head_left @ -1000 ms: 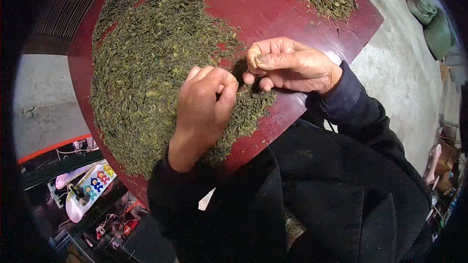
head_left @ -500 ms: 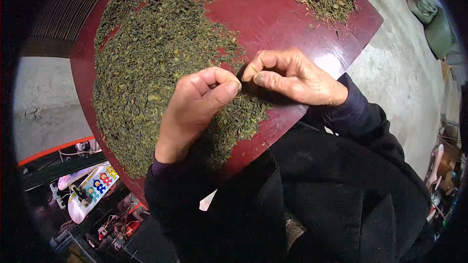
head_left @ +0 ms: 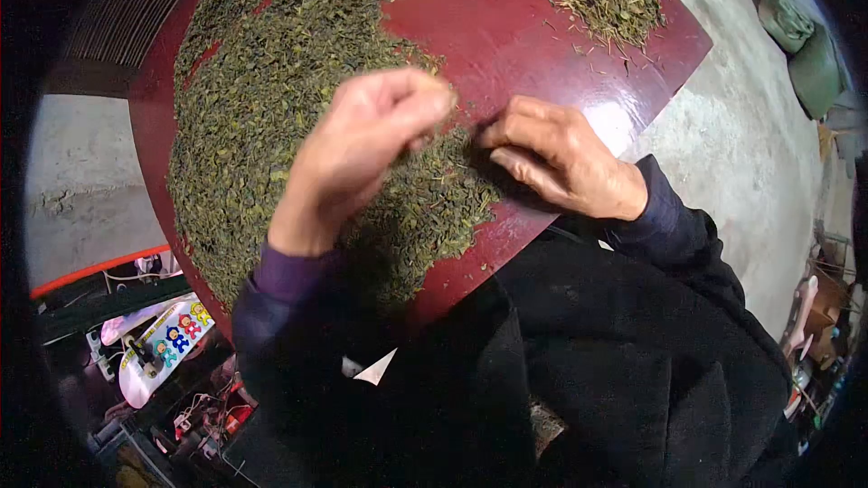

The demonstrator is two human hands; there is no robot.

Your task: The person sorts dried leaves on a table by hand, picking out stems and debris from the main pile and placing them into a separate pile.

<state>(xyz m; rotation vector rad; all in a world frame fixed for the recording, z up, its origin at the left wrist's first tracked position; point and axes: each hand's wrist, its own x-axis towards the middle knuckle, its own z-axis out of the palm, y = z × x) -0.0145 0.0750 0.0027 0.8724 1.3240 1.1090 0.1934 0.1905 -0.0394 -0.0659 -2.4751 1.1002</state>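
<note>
Dried green leaves (head_left: 262, 126) cover much of the left part of a red board (head_left: 461, 14). My left hand (head_left: 362, 145) is raised above them, blurred, with thumb and fingers pinched together; whatever it holds is too small to make out. To its right, my right hand (head_left: 561, 158) is low over the leaves' right edge, its fingers curled down and their tips in shadow, so I cannot tell what they touch. A smaller pile of stems and yellowish leaves (head_left: 610, 0) lies near the board's upper right corner.
Grey concrete floor (head_left: 732, 145) surrounds the board. A skateboard (head_left: 163, 352) with colourful figures lies among cables and clutter at the lower left. Green sacks (head_left: 814, 72) stand at the upper right, and mixed items lie along the right edge.
My hands were close together, fingertips nearly meeting. Now my left hand has risen up and away from the leaves, while my right hand has moved slightly right and lower, fingers curling downward.
</note>
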